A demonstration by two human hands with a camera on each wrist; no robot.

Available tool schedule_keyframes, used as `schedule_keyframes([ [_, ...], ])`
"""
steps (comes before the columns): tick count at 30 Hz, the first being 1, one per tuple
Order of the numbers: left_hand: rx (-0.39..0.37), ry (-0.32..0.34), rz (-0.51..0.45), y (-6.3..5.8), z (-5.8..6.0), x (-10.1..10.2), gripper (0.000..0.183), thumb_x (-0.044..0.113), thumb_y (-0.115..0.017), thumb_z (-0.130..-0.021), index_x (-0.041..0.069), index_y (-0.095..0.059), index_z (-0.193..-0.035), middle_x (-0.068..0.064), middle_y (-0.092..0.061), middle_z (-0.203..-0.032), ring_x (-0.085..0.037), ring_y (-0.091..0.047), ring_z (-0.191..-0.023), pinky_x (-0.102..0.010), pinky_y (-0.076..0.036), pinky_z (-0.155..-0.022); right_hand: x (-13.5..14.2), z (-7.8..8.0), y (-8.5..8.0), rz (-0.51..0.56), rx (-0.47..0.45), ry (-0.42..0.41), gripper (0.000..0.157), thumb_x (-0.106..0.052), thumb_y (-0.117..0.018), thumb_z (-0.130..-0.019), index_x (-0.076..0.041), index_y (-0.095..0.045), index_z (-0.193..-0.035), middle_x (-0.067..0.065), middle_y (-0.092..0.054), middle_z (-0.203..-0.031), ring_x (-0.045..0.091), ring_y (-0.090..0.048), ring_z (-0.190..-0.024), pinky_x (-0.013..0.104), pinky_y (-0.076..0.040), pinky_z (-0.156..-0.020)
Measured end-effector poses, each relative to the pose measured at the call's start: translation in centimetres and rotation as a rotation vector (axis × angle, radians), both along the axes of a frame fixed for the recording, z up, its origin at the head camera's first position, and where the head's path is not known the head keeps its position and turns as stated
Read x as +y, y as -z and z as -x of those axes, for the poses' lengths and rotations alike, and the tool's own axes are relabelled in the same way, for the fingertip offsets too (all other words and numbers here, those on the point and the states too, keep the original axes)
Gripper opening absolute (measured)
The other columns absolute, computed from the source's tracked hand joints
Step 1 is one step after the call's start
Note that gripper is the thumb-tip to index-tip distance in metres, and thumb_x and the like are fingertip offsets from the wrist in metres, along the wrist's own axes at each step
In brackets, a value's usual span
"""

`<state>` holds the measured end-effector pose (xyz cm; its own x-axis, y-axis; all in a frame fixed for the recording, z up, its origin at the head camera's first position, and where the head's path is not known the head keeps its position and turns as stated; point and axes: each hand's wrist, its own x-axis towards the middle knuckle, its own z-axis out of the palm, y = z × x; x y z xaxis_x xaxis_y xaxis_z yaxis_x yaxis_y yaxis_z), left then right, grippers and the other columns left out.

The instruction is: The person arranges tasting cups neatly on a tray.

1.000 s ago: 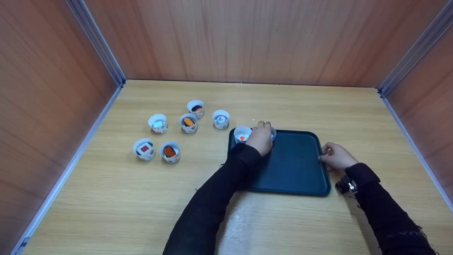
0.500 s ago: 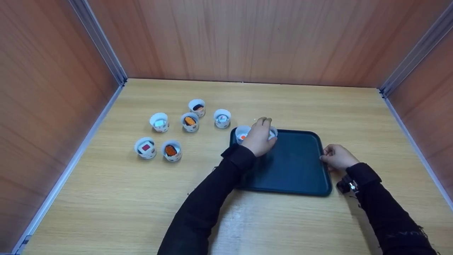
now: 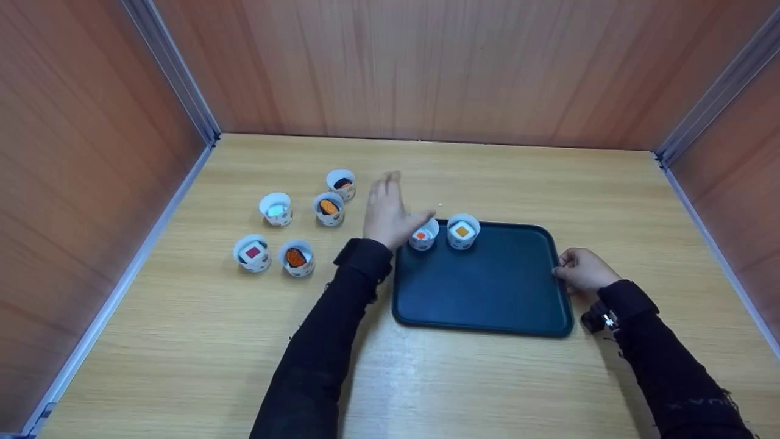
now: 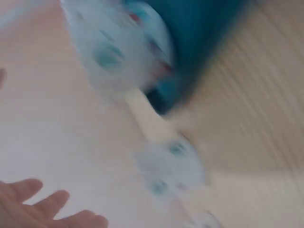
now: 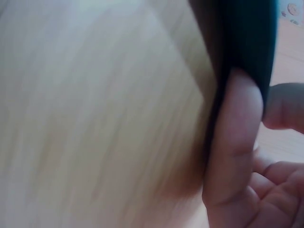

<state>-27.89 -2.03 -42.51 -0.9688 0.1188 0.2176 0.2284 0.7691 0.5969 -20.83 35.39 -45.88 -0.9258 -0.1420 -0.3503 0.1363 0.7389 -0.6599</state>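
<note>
My left hand (image 3: 390, 213) is over the tray's back left corner, fingers spread and holding nothing; in the left wrist view its fingers (image 4: 52, 204) are apart from the blurred cups. The hand hides a paper cup behind it. On the dark green tray (image 3: 481, 292) stand two patterned paper cups: one with an orange-and-white piece (image 3: 421, 236), partly behind my thumb, and one with a yellow-and-white square piece (image 3: 463, 231). My right hand (image 3: 585, 270) pinches the tray's right rim, the thumb (image 5: 232, 137) against the rim in the right wrist view.
Left on the wooden table (image 3: 183, 341) stand several filled cups: one with a red-and-white piece (image 3: 252, 253), one with a reddish-brown piece (image 3: 297, 258), a pale green one (image 3: 276, 210), an orange one (image 3: 329, 209) and a dark one (image 3: 341, 184). Wooden panels (image 3: 426, 67) surround the table.
My left hand has let go of the cup with the yellow-and-white piece at the tray's back and moved left, its fingers spreading. My right hand stays at the tray's right rim.
</note>
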Motion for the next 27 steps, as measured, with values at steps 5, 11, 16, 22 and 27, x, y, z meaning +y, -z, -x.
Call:
schedule_keyframes([
  [5, -0.111, -0.098, -0.045, 1.0, 1.3, -1.6, 0.098, 0.056, -0.068, -0.084, 0.007, -0.022, -0.155, -0.019, -0.026, -0.158, -0.037, -0.025, -0.146, -0.048, -0.029, -0.117, 0.1, 0.0, 0.1, 0.005, -0.014, 0.028, 0.016, -0.012, -0.055, -0.096, 0.003, -0.049, -0.097, 0.002, -0.052, -0.08, 0.01, -0.058, -0.062, 0.025, -0.053, -0.057],
  [11, -0.164, -0.123, -0.065, 2.4, 2.5, -2.6, 0.081, 0.034, -0.066, -0.091, 0.002, -0.023, -0.153, -0.022, -0.031, -0.154, -0.042, -0.037, -0.137, -0.047, -0.037, -0.112, 0.1, 0.0, 0.1, 0.006, -0.002, 0.018, 0.016, -0.011, -0.055, -0.095, 0.004, -0.049, -0.096, 0.003, -0.053, -0.078, 0.009, -0.058, -0.059, 0.025, -0.053, -0.056],
  [16, -0.19, -0.126, -0.038, 2.9, 3.1, -2.9, 0.079, 0.03, -0.066, -0.093, 0.0, -0.024, -0.152, -0.025, -0.036, -0.15, -0.043, -0.047, -0.128, -0.046, -0.042, -0.106, 0.1, 0.0, 0.0, 0.013, -0.016, 0.019, 0.016, -0.01, -0.055, -0.096, 0.004, -0.048, -0.098, 0.001, -0.051, -0.076, 0.009, -0.058, -0.06, 0.025, -0.053, -0.057],
  [22, -0.24, -0.139, -0.027, 3.0, 3.9, -2.9, 0.075, 0.028, -0.068, -0.09, 0.0, -0.031, -0.149, -0.024, -0.047, -0.141, -0.039, -0.054, -0.121, -0.044, -0.045, -0.103, 0.1, 0.1, 0.1, 0.023, -0.019, 0.027, 0.015, -0.01, -0.055, -0.096, 0.003, -0.048, -0.098, 0.0, -0.05, -0.076, 0.009, -0.057, -0.059, 0.024, -0.053, -0.056],
  [27, -0.249, -0.162, -0.03, 2.8, 4.1, -2.8, 0.069, 0.028, -0.07, -0.089, 0.001, -0.039, -0.144, -0.02, -0.053, -0.135, -0.035, -0.056, -0.12, -0.042, -0.045, -0.103, 0.1, 0.1, 0.2, 0.03, -0.02, 0.036, 0.015, -0.01, -0.055, -0.095, 0.002, -0.047, -0.098, 0.001, -0.048, -0.077, 0.009, -0.056, -0.059, 0.024, -0.053, -0.056],
])
